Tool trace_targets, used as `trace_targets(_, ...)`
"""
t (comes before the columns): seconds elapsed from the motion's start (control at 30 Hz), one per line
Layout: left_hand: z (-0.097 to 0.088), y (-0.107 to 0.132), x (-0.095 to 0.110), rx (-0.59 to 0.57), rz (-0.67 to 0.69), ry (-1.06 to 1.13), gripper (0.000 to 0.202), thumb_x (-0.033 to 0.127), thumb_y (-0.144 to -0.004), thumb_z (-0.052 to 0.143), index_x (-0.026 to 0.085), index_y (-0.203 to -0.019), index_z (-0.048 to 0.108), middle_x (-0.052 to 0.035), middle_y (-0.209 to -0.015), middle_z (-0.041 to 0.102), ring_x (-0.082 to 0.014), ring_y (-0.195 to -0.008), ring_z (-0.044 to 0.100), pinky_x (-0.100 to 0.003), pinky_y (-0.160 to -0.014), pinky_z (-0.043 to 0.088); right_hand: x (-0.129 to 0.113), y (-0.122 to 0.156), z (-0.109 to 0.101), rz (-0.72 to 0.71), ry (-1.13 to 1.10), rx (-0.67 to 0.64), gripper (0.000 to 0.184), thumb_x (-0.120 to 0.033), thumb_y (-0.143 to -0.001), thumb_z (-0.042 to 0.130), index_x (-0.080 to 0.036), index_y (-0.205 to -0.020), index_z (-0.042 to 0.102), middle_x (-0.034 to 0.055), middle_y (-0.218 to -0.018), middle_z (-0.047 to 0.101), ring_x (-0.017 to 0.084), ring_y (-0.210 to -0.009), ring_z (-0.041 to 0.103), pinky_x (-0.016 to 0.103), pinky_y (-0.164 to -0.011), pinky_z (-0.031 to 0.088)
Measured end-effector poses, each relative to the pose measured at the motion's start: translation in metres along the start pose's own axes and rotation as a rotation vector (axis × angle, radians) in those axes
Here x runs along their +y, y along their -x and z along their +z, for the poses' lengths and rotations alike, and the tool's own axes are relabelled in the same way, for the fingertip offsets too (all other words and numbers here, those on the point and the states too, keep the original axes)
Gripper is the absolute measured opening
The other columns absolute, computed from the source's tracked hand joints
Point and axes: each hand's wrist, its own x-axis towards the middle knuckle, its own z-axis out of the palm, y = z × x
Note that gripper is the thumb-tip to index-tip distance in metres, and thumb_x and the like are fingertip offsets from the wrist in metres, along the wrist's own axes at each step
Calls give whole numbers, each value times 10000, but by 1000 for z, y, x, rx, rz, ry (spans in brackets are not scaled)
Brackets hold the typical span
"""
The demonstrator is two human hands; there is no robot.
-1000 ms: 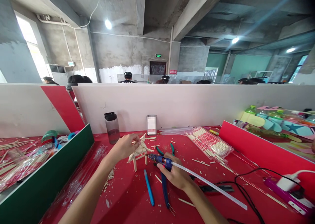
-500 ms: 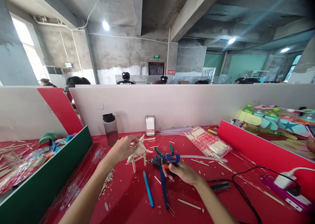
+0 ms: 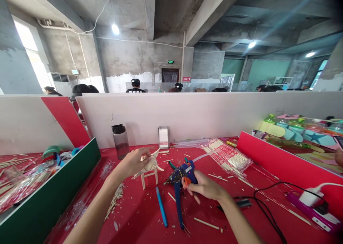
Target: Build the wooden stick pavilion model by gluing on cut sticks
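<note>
My left hand is closed on the top of a small model built from wooden sticks, which stands on its legs on the red table. My right hand grips a blue glue gun with an orange trigger. The gun's nozzle points left and down toward the model, a short way from it. A clear glue stick pokes out of the gun's back, up and to the right.
Blue-handled pliers and a blue tool lie in front of the model. A dark bottle, a pack of sticks, a black cable and a purple power strip are on the table. Green and red dividers flank it.
My right hand has turned the glue gun upright and drawn it back from the model, so the glue stick now points up and away. The left hand stays on the model.
</note>
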Motion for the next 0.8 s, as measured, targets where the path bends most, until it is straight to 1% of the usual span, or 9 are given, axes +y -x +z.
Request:
trace_targets(0.1,-1,0,-1,-7,22,25,306,419,-901,467,211,-949,686,-82,-959,740,-250,-832,677,-303,-714,477,2,0,-10,-80,256,164,284,-452,-874,621,-196,-981,560,5,-798,644,158,-623,624,282,-582,508)
trace_targets(0.17,-2,0,-2,-14,45,46,315,426,-906,462,205,-949,683,-86,-962,741,-249,-836,675,-303,-717,479,4,-1,-16,-131,510,299,231,-417,-908,577,-194,-960,598,55,-904,687,213,-802,658,316,-703,499)
trace_targets(0.2,-2,0,-2,-21,51,59,320,430,-909,460,204,-953,683,-88,-965,742,-249,-836,675,-303,-720,482,4,-2,-19,-131,627,358,226,-410,-916,561,-191,-943,611,72,-928,697,237,-862,658,324,-732,483)
trace_targets(0.23,-3,0,-2,-28,53,74,326,435,-912,458,203,-955,683,-88,-966,743,-247,-834,677,-303,-724,484,5,-2,-22,-113,726,407,230,-409,-921,551,-189,-921,619,82,-924,704,254,-884,658,324,-734,467)
trace_targets(0.33,-4,-1,-4,-30,58,97,330,439,-911,465,200,-956,689,-86,-960,744,-241,-830,676,-301,-741,491,8,-5,-30,-12,923,516,238,-416,-909,561,-190,-877,629,87,-863,713,263,-821,668,294,-662,414)
trace_targets(0.47,-4,-2,-7,-25,95,102,305,415,-911,472,198,-940,686,-75,-944,733,-226,-833,658,-294,-756,487,17,-7,-41,100,1005,578,225,-406,-874,619,-197,-950,653,93,-905,738,270,-852,689,281,-653,387)
trace_targets(0.57,-6,0,-7,-42,112,117,300,410,-916,464,200,-928,677,-70,-935,727,-218,-823,649,-289,-741,481,29,-9,-48,189,1048,611,259,-404,-882,611,-175,-997,648,120,-973,739,294,-887,695,296,-669,393)
trace_targets(0.7,-8,1,-6,-75,127,130,300,410,-918,461,199,-939,673,-70,-951,723,-219,-829,646,-289,-733,476,44,-15,-55,262,1103,611,233,-374,-901,581,-155,-928,657,132,-937,731,299,-883,692,303,-668,398)
trace_targets(0.8,-9,2,-7,-86,138,137,302,412,-923,459,203,-945,675,-66,-957,722,-218,-835,644,-288,-737,473,51,-22,-55,279,1108,617,195,-324,-892,581,-149,-907,664,142,-961,727,295,-919,684,304,-688,407)
